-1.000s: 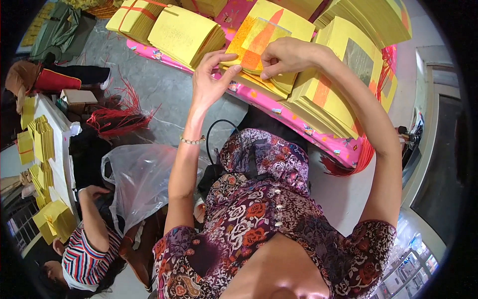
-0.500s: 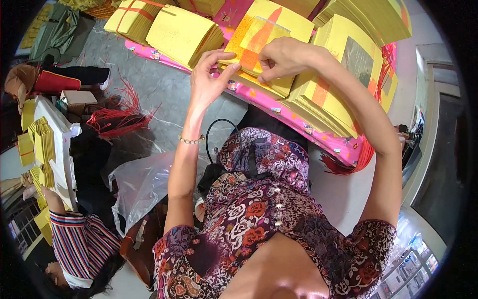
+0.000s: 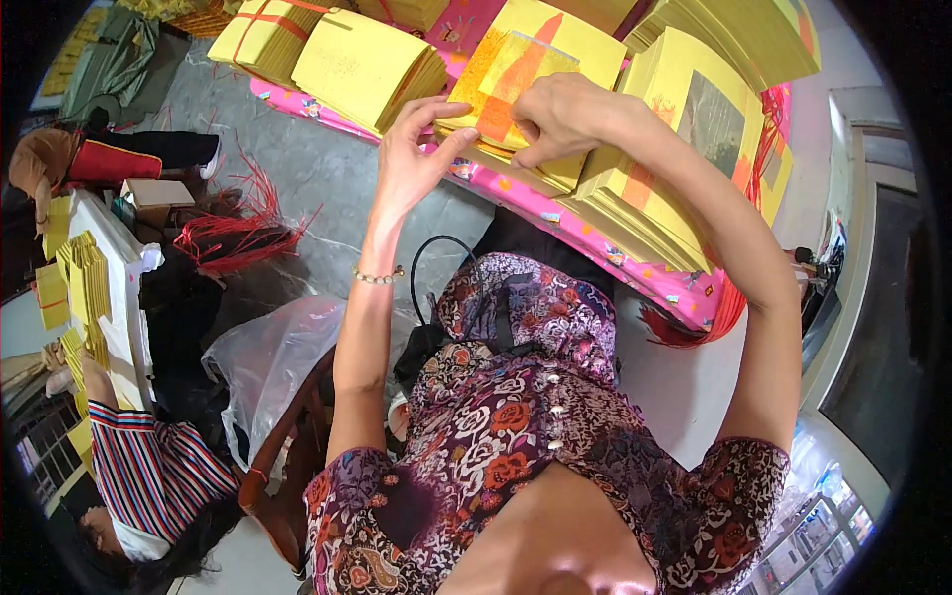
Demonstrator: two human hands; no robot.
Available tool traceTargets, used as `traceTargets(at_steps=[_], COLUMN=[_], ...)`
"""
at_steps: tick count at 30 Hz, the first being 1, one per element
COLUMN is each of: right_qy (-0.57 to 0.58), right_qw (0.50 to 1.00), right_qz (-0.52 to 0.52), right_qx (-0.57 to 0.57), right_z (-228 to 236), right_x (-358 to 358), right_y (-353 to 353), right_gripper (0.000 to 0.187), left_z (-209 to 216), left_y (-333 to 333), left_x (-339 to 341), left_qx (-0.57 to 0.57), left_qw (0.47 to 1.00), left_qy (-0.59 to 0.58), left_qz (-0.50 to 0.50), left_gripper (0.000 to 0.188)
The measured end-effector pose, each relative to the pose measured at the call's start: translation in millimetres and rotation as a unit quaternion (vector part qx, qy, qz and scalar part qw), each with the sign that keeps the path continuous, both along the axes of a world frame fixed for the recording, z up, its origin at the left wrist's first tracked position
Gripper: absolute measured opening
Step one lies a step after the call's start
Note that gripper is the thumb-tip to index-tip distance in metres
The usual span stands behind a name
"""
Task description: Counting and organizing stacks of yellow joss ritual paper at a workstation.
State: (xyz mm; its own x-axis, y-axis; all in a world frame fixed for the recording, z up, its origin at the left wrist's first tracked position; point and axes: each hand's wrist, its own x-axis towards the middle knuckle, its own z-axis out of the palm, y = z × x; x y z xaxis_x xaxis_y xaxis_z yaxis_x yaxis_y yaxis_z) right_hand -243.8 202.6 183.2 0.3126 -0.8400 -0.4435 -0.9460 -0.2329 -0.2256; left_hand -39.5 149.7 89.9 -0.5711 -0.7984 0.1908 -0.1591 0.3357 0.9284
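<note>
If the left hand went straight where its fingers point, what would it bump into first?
The yellow paper stack with the orange patch. The left hand has its fingertips right at the stack's left edge, seemingly touching, though depth is hard to judge.

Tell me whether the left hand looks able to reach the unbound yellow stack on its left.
Probably yes: the left hand is close to that yellow stack, and nothing visible stands between them.
</note>
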Motion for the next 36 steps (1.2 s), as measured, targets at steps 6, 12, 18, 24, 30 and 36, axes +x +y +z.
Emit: traceTargets(at_steps=[6,12,18,24,30,36], right_qy=[-0.026,-0.040,-0.062,-0.063,-0.088,-0.103], right_qw=[0.999,0.997,0.997,0.995,0.991,0.990], right_qz=[0.003,-0.016,-0.016,-0.027,-0.037,-0.040], right_qx=[0.020,0.058,0.045,0.071,0.091,0.091], right_z=[-1.3,5.7,5.9,10.3,3.3,2.0], right_x=[-3.3,-7.0,-9.9,-9.3,-15.8,-18.0], right_y=[-5.1,-5.6,-4.4,-4.7,-4.7,-4.3], right_gripper=[0.044,0.043,0.042,0.044,0.042,0.042], left_z=[0.2,-0.2,1.4,-1.4,-1.6,-3.4], left_y=[-3.1,-2.8,-2.0,-2.5,-2.0,-2.1], left_x=[5.8,2.2,0.9,2.0,1.2,1.0], left_qx=[0.034,0.016,0.044,0.026,0.028,0.035], left_qw=[0.998,1.000,0.999,1.000,1.000,0.999], left_qy=[0.020,-0.003,-0.004,-0.003,-0.001,0.001], left_qz=[-0.040,-0.016,-0.007,-0.005,-0.007,-0.005], left_gripper=[0.035,0.035,0.034,0.034,0.034,0.034])
